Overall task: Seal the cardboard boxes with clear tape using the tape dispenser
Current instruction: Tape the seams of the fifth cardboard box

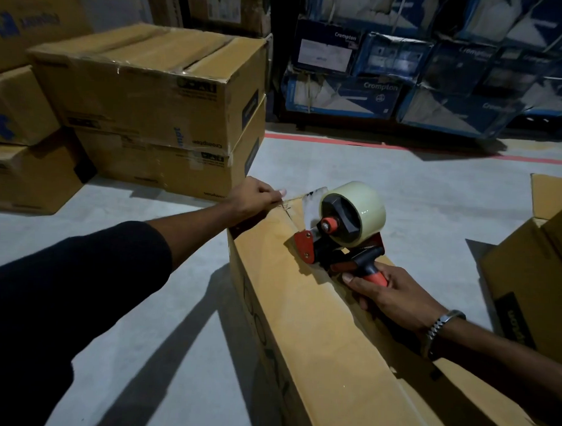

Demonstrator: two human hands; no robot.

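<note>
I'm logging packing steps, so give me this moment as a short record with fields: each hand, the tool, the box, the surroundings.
left hand: pinches the free tape end at the box's far edge
right hand: grips the dispenser's handle
tape dispenser: on the box top, clear roll loaded
cardboard box: long, top seam not yet taped along its length
surroundings: stacked brown boxes left, blue cartons behind

single head-worn view, forward and down, close over a cardboard box (302, 309)
</note>
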